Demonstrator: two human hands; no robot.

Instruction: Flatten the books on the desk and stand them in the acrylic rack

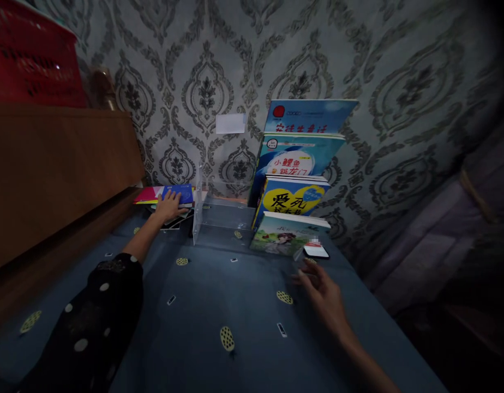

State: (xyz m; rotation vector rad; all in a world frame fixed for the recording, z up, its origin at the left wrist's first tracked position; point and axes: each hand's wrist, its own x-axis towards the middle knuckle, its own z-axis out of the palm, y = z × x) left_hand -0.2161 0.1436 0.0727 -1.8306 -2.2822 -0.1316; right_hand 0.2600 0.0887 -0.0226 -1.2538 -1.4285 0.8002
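At the far left of the table, my left hand [169, 207] lies on a blue book [184, 192] on top of a small pile, fingers spread over its cover. A pink and white book [148, 195] shows beside it in the pile. My right hand [323, 292] hovers over the table's right side, fingers loosely curled and apart, slightly blurred, with nothing visible in them. Just beyond it, a clear stepped stand [225, 215] holds upright books: a green one [276, 232] in front, a yellow and blue one [291, 199], then blue ones [313, 112] behind.
A phone-like dark-edged object [316, 252] lies by the stand's right front. A brown wooden cabinet [59, 174] with a red basket [35, 60] on top stands left. A blue patterned cloth [195, 327] covers the table; patterned wallpaper [207, 82] rises behind. Pale fabric [436, 218] hangs right.
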